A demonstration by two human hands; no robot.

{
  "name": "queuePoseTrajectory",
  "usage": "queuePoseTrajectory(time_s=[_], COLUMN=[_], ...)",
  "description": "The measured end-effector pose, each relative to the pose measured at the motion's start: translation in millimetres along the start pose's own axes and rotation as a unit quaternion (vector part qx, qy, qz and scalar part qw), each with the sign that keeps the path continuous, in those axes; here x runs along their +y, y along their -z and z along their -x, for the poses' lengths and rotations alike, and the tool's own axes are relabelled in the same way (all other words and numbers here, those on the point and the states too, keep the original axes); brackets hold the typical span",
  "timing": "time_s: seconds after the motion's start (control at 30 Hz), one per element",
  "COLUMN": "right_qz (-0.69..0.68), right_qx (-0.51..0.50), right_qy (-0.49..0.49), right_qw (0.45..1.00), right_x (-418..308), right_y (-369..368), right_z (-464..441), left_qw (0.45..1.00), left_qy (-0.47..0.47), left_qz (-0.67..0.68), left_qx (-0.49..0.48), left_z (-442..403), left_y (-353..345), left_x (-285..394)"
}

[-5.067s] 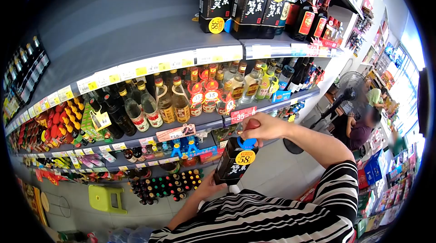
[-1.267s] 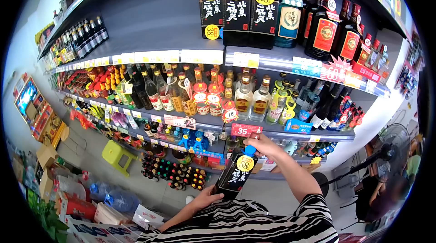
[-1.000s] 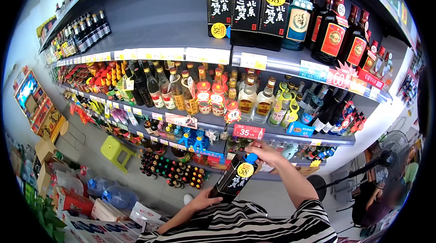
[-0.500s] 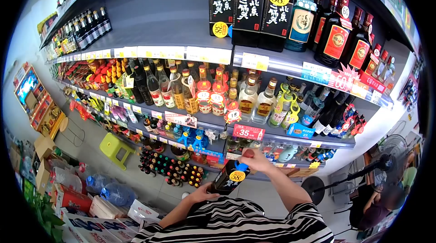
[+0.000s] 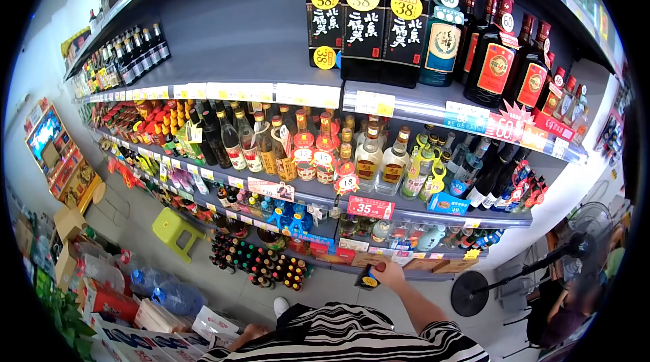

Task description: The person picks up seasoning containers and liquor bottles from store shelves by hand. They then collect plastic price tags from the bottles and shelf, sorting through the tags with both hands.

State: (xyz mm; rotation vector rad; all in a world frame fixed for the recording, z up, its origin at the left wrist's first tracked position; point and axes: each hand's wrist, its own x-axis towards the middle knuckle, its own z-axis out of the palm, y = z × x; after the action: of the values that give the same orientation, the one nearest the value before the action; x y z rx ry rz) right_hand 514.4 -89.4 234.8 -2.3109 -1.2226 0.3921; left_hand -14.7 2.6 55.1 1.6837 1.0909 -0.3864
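Note:
My right hand (image 5: 386, 275) is closed round the top of a black square liquor bottle (image 5: 367, 277), held low in front of the bottom shelf; part of a yellow tag shows on it. My left hand (image 5: 253, 333) hangs by my striped shirt, apart from the bottle, its fingers too small and hidden to make out. Above, on the upper shelf, stand black liquor bottles with white lettering (image 5: 362, 34), blue collars and yellow price tags. Beside them are a teal bottle (image 5: 443, 44) and dark bottles with red labels (image 5: 494, 68).
Several clear bottles (image 5: 395, 162) line the middle shelf. Small dark bottles (image 5: 261, 260) stand on the floor, near a green stool (image 5: 177, 233). Boxes and water jugs (image 5: 177, 294) crowd the lower left. At right are a standing fan (image 5: 575, 243) and a person (image 5: 569, 314).
My left hand has let go of the bottle and dropped back toward my body. My right hand has carried the bottle lower and to the right. The view has tilted slightly up.

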Motion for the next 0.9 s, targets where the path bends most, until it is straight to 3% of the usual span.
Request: queuePoseTrajectory(time_s=[0.07, 0.13, 0.3, 0.5, 0.7, 0.73, 0.77, 0.8, 0.9], right_qz=[-0.025, -0.036, -0.062, -0.094, -0.073, -0.075, -0.076, -0.07, -0.063], right_qx=[-0.01, -0.001, 0.022, 0.022, 0.041, 0.054, 0.067, 0.08, 0.096], right_qy=[-0.027, -0.064, -0.186, -0.255, -0.334, -0.345, -0.356, -0.359, -0.371], right_qw=[0.999, 0.997, 0.98, 0.962, 0.939, 0.934, 0.929, 0.927, 0.921], right_x=[22.0, 46.1, 82.7, 127.9, 155.3, 160.0, 162.7, 165.5, 171.2], right_y=[-4.7, -14.4, -28.0, -54.8, -73.1, -76.0, -78.7, -82.8, -92.5], right_z=[8.3, 20.5, 60.6, 101.4, 133.8, 139.9, 144.5, 147.2, 150.5], left_qw=[0.972, 0.931, 0.88, 0.82, 0.752, 0.729, 0.654, 0.72, 0.75], left_qy=[0.107, 0.141, 0.126, 0.106, 0.122, 0.12, 0.101, 0.133, 0.151], left_qz=[0.211, 0.337, 0.455, 0.559, 0.645, 0.666, 0.721, 0.67, 0.634], left_qx=[-0.004, 0.009, 0.048, 0.061, -0.056, -0.098, -0.203, -0.126, -0.11], left_z=[6.4, 5.6, -14.6, -23.9, -34.7, -39.6, -49.3, -44.2, -41.5], left_y=[-1.0, -1.6, 2.0, 15.9, 13.3, 10.4, -0.3, 7.5, 15.9], left_x=[1.0, 2.7, 10.0, 8.5, -27.3, -33.4, -43.4, -47.6, -45.6])
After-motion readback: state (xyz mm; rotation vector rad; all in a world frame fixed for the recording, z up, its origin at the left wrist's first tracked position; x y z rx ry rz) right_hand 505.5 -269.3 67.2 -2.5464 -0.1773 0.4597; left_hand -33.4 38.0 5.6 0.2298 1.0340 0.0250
